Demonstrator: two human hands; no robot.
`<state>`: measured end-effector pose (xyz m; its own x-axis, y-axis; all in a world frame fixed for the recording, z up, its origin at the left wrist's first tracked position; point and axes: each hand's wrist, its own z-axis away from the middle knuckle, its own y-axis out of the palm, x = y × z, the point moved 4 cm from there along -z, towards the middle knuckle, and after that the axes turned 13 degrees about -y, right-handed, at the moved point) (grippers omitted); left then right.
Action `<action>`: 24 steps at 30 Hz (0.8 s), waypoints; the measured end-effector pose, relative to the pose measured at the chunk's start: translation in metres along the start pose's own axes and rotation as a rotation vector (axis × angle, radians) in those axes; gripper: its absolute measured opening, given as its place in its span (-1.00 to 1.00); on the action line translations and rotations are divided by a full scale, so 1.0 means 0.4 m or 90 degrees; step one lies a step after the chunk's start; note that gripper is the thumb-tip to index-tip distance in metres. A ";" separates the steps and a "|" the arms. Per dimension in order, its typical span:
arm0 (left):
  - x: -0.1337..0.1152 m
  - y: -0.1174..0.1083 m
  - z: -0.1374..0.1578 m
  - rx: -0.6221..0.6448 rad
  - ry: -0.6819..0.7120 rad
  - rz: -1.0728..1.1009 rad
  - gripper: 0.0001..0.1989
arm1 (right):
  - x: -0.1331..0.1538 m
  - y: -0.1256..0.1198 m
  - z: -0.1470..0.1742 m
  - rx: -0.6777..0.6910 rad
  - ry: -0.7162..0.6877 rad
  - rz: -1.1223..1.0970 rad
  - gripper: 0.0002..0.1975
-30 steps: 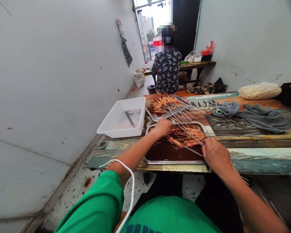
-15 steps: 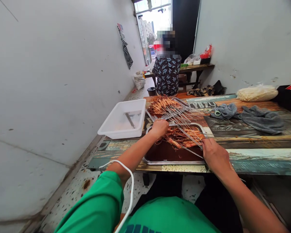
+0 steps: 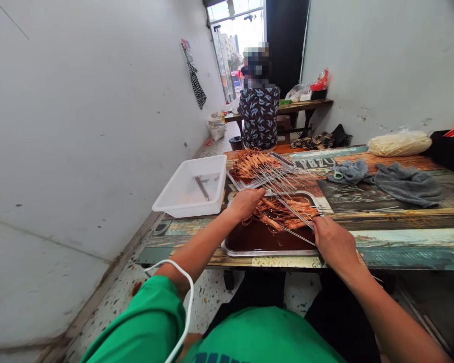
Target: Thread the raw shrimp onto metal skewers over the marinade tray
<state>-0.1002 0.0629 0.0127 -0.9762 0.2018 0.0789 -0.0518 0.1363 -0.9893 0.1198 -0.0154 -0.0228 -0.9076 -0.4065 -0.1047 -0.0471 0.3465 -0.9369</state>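
Note:
My right hand [image 3: 335, 243] is closed around the ends of thin metal skewers [image 3: 295, 213] at the right rim of a metal tray [image 3: 272, 252]. The skewers slant up and left toward my left hand [image 3: 249, 200], whose fingers are pinched together near their far ends. What lies between those fingers is too small to make out. Long orange-brown food pieces [image 3: 293, 214] with dark stringy ends lie in the tray, over reddish-brown liquid. Just behind, a second metal tray [image 3: 237, 182] bears a heap of skewered food [image 3: 255, 164], its skewers pointing right.
A white plastic tub [image 3: 174, 201] holding a metal tool [image 3: 203, 188] stands at left. Grey cloths [image 3: 406, 185] and a bagged pale bundle [image 3: 399, 144] lie at right. Beyond the table, a person [image 3: 259, 118] sits facing away at another table [image 3: 318, 104].
My left hand has shifted slightly, its fingers now a little further right near the skewer ends. My right hand keeps its grip at the tray's right rim.

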 end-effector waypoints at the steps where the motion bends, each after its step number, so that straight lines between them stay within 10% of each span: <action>1: -0.010 0.000 0.006 0.010 0.021 0.022 -0.73 | -0.001 -0.001 0.001 -0.011 0.000 -0.009 -0.81; 7: -0.055 0.008 0.035 0.075 0.093 0.143 -0.73 | -0.001 -0.007 0.005 -0.046 -0.010 -0.027 -0.76; 13: -0.013 -0.010 0.037 -0.067 -0.171 0.219 -0.68 | 0.000 -0.005 0.004 -0.035 -0.010 -0.024 -0.77; 24: -0.068 0.077 -0.044 0.118 -0.278 0.165 -0.62 | 0.005 -0.006 0.006 -0.068 -0.025 -0.038 -0.78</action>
<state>-0.0716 0.0785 -0.0179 -0.9564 -0.2217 -0.1900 0.2047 -0.0456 -0.9778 0.1191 -0.0189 -0.0216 -0.8850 -0.4611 -0.0643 -0.1471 0.4079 -0.9011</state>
